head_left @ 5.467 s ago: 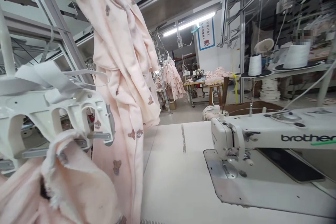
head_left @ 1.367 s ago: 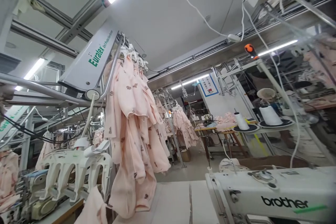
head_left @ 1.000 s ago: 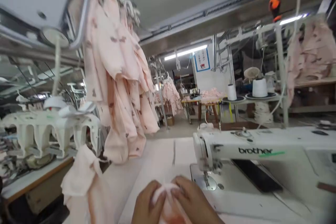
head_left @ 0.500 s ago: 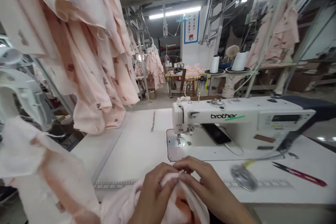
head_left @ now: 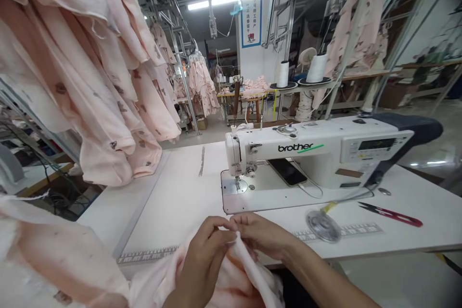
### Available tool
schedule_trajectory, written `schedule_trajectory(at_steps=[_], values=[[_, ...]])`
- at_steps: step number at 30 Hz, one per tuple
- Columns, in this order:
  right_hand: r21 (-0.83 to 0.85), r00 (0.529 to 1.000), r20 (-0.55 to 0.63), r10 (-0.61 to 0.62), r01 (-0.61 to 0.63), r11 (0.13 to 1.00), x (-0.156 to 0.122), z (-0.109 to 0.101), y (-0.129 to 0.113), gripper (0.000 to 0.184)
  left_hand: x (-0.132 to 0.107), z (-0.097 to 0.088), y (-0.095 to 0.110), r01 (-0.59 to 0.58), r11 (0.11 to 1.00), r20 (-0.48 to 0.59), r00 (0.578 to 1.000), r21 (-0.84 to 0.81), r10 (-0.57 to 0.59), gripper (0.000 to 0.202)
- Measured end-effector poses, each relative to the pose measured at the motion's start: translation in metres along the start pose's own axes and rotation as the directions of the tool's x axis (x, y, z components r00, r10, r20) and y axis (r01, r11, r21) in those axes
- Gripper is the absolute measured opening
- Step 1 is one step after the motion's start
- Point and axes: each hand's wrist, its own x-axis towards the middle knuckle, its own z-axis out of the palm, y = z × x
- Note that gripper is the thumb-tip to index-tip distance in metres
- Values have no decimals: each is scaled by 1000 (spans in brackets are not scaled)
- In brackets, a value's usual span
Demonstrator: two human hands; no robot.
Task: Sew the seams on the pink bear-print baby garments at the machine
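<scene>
Both hands meet at the front edge of the white sewing table (head_left: 180,221), pinching the edge of a pale pink garment (head_left: 234,279). My left hand (head_left: 207,255) has thumb and fingers closed on the cloth from the left. From the right, my right hand (head_left: 258,233) grips the same edge, its fingertips against those of the left. Below the hands the garment hangs in folds over the table's front edge. Just beyond them stands a white sewing machine (head_left: 281,154), its needle and presser foot over the metal plate (head_left: 231,187).
Red-handled thread snips (head_left: 391,214) and a clear round disc (head_left: 323,226) lie at the right, near a ruler strip (head_left: 361,229). A phone (head_left: 288,172) rests behind the machine arm. Pink garments (head_left: 108,82) hang at the left; another pink piece (head_left: 57,260) is in the near left corner.
The view has shifted, so the machine and table sit further left and slightly higher. Both hands still pinch the garment; my right fingers have drawn in closer to the left ones.
</scene>
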Motion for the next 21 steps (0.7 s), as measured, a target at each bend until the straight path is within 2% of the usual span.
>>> schedule_trajectory(at_steps=[3, 5, 7, 9, 11, 14, 16, 18, 19, 21], values=[[117, 993, -4, 117, -116, 986, 4, 3, 13, 33, -1, 2, -6, 18, 1000, 82, 996, -10, -17, 20], [117, 992, -61, 110, -103, 988, 2, 6, 16, 33, -1, 2, -10, 91, 995, 92, 992, -35, -87, 19], [-32, 976, -209, -55, 50, 998, -2, 12, 17, 33, 0, 3, -13, 197, 979, 25, 980, -49, -196, 18], [-299, 891, -353, -286, 183, 937, -9, 21, 17, 30, 2, 5, -16, 287, 956, -75, 954, -53, -291, 18], [-507, 815, -410, -409, 170, 845, -15, 30, 16, 17, 6, 9, -17, 341, 938, -140, 927, -67, -348, 17], [-606, 784, -435, -442, 108, 788, -20, 33, 15, 9, 14, 11, -16, 443, 872, -154, 866, -208, -476, 15], [-664, 782, -374, -499, 150, 732, -21, 26, 12, 16, 20, 9, -15, 502, 780, -44, 830, -373, -556, 28], [-748, 788, -264, -557, 197, 634, -22, 14, 6, 20, 28, 3, -15, 553, 689, 136, 816, -469, -562, 41], [-789, 788, -220, -575, 202, 580, -22, 7, 4, 21, 33, 0, -15, 578, 670, 219, 809, -466, -546, 43], [-847, 786, -175, -593, 188, 498, -22, -4, -1, 23, 42, -5, -17, 600, 689, 319, 800, -406, -508, 41]])
